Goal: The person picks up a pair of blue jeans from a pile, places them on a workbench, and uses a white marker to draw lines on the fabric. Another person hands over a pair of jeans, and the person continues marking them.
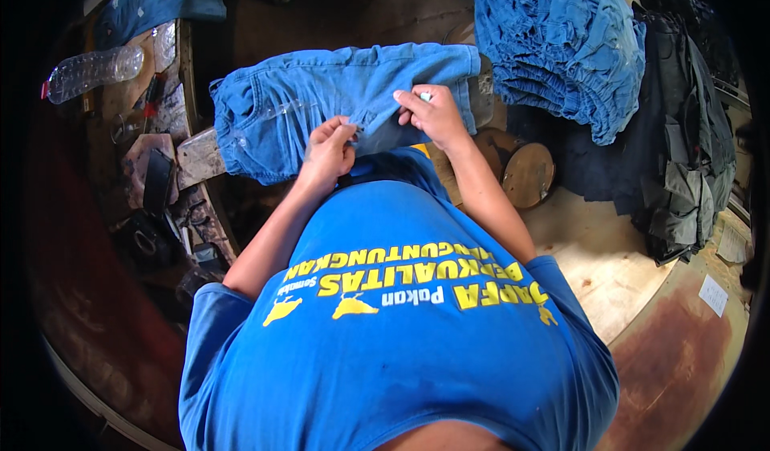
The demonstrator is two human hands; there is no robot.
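Note:
A pair of blue denim shorts [321, 98] lies spread across a work surface in front of me. My left hand [329, 150] pinches the denim near its lower edge at the middle. My right hand [433, 114] presses on the cloth to the right, fingers curled with a small pale object at the fingertips. Both forearms come up from my blue shirt [401, 331].
A tall stack of folded blue denim garments [561, 42] sits at the upper right, with dark garments [682, 130] piled beside it. An empty clear plastic bottle [92, 70] lies at the upper left. Tools and clutter [156, 186] crowd the left bench. A round wooden disc [528, 174] lies at right.

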